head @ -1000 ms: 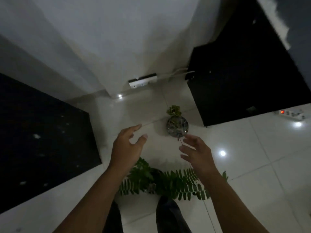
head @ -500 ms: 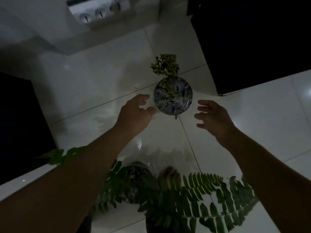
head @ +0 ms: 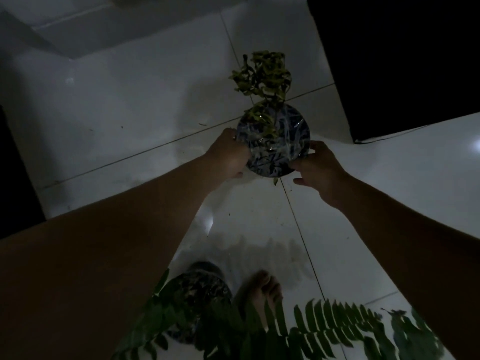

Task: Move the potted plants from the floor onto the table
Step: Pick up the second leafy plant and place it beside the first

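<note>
Two hands close on a small potted plant (head: 274,141) that stands on the white tiled floor (head: 130,100), beside a tile seam and near the corner of a dark cabinet (head: 402,61). The left hand (head: 228,154) presses the pot's left side; the right hand (head: 320,167) grips its right rim with thumb and fingers. A second pot with a fern (head: 200,289) stands on the floor at the bottom edge of the view, just beside a bare foot (head: 265,289).
</note>
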`<act>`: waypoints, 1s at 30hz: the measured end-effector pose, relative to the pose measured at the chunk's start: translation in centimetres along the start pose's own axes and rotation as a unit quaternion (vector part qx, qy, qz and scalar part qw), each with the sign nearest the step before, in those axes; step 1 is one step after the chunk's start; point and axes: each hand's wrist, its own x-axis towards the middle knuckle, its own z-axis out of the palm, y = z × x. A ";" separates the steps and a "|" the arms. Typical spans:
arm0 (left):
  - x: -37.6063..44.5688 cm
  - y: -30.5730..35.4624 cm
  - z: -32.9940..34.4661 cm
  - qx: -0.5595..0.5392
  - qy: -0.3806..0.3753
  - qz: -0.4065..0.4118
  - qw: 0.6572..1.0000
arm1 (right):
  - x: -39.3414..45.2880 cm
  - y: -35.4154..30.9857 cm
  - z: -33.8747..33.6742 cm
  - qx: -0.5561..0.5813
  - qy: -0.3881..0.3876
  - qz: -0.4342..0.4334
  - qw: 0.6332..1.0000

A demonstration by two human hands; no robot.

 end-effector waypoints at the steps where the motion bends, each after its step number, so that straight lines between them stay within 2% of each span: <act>1: -0.2 0.0 -0.1 0.001 0.004 0.001 1.000 | -0.2 -0.1 0.1 0.010 0.000 0.003 1.000; 9: -5.7 0.4 -4.5 -0.072 0.006 0.020 0.997 | -5.7 -2.6 1.0 0.068 -0.013 -0.003 0.998; 14: -11.5 0.7 -8.6 -0.097 0.012 0.056 0.994 | -11.2 -5.2 1.8 0.107 -0.011 -0.046 0.993; 20: -20.6 1.9 -14.7 -0.129 0.033 0.126 0.983 | -20.1 -8.7 4.4 0.129 -0.006 -0.121 0.984; 30: -39.6 4.9 -24.7 -0.152 0.094 0.224 0.958 | -39.7 -16.8 8.0 0.192 -0.029 -0.185 0.963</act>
